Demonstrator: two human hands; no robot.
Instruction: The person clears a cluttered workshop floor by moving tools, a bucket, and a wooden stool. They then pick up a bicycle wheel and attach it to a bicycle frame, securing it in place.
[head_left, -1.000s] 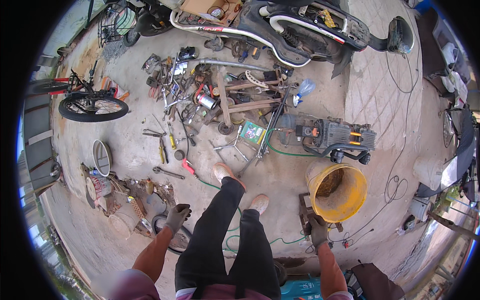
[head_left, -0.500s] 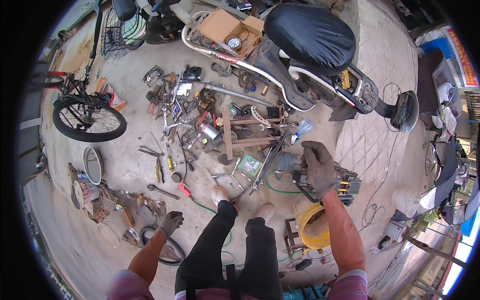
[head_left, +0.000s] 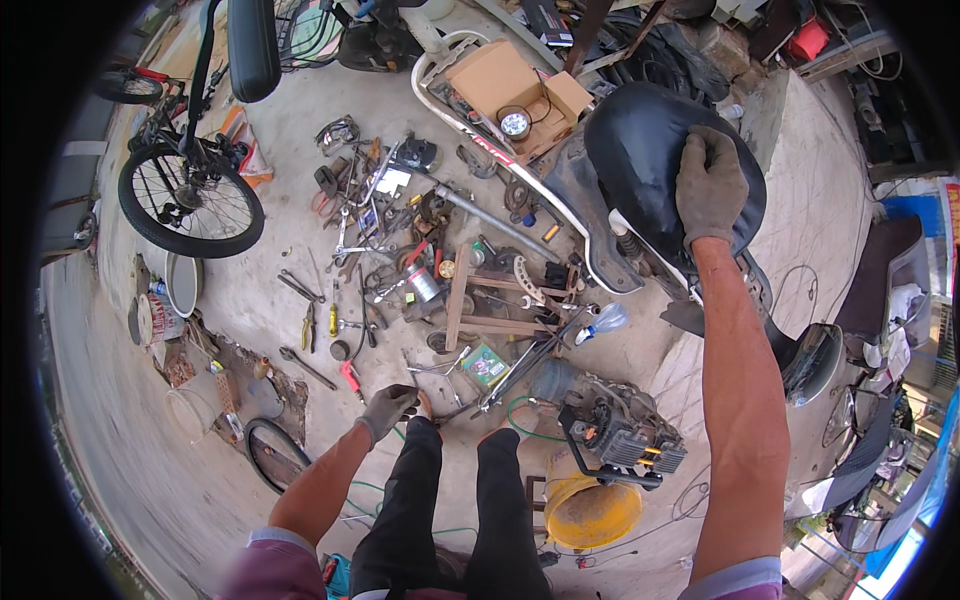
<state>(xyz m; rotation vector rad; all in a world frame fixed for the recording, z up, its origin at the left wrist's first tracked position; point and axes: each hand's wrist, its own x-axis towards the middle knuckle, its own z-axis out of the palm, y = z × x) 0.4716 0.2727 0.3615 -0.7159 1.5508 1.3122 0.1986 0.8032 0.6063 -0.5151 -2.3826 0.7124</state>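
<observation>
My right hand (head_left: 712, 187), in a grey-brown work glove, is over the black covered seat (head_left: 640, 150) of the scooter frame. Its fingers are slightly bent, holding nothing I can see; whether it presses on the seat I cannot tell. My left hand (head_left: 388, 412), gloved alike, hangs above the ground by my foot, its fingers loosely apart and without anything in them. A red-handled air gun (head_left: 350, 378) lies close to it. Beyond are a green box (head_left: 485, 364), a wooden frame (head_left: 459, 298) and several scattered wrenches and pliers (head_left: 308, 326).
An air compressor (head_left: 620, 425) and a yellow bucket (head_left: 598, 515) stand to my right, with a green hose (head_left: 517, 415). A cardboard box (head_left: 490, 75) rests on the scooter's frame. At left are a bicycle wheel (head_left: 190, 202), a basin (head_left: 184, 283) and a loose tyre (head_left: 275, 455).
My right hand has moved from above the compressor forward onto or over the seat. My left hand has moved inward and up toward my foot. The view has shifted.
</observation>
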